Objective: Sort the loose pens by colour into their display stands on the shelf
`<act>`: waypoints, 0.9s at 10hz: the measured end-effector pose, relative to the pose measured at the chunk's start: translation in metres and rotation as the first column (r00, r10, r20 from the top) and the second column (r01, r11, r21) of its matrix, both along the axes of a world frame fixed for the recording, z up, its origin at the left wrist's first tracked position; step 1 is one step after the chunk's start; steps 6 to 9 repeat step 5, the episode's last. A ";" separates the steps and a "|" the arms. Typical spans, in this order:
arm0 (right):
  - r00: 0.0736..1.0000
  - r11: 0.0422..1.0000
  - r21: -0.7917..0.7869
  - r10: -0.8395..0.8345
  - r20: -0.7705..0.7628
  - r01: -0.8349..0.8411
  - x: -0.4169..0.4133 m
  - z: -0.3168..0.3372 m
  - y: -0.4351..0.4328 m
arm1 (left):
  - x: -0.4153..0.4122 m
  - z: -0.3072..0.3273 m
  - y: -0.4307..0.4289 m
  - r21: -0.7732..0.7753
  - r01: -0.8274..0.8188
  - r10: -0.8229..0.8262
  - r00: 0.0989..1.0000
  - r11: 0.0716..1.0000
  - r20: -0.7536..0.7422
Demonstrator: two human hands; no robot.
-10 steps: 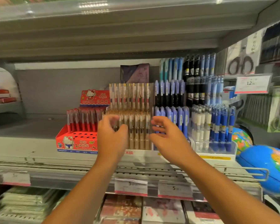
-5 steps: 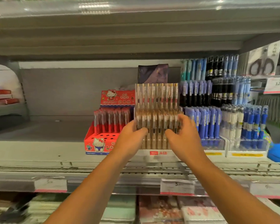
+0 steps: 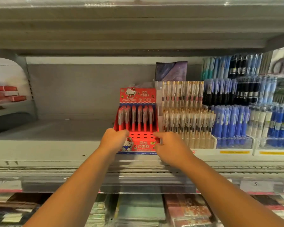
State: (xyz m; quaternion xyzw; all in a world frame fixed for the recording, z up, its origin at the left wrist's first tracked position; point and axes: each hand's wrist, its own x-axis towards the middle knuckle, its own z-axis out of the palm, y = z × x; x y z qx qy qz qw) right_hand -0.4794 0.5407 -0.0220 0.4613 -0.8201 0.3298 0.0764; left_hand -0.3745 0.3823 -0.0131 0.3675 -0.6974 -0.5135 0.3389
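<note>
Red display stand (image 3: 138, 145) stood at twelve o'clock; our left hand (image 3: 113, 140) gripped its nine-o'clock corner, our right hand (image 3: 170, 149) pinched its three-o'clock corner.

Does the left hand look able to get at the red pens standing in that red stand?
Probably yes. The left hand holds the red stand's front corner; the holes before the red pens stand empty, so nothing blocks it.

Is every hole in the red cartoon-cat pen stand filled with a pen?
No, the front holes of the red stand are empty; pens stand only in its back rows.
</note>
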 end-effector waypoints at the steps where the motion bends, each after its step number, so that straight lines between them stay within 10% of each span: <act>1: 1.000 0.999 -0.022 -0.028 0.003 0.028 -0.003 -0.005 -0.003 | 0.000 -0.002 -0.003 -0.008 0.053 -0.053 0.999 0.999 -0.007; 4: 0.997 0.993 -0.092 -0.078 0.005 0.078 0.002 -0.003 0.000 | 0.004 0.002 0.003 -0.125 0.045 -0.031 0.993 0.991 0.115; 5: 0.996 0.925 -0.369 -0.064 0.067 0.084 0.017 -0.012 0.025 | 0.016 -0.009 0.027 -0.515 -0.122 0.124 0.992 0.848 -0.032; 9: 0.996 0.925 -0.369 -0.064 0.067 0.084 0.017 -0.012 0.025 | 0.016 -0.009 0.027 -0.515 -0.122 0.124 0.992 0.848 -0.032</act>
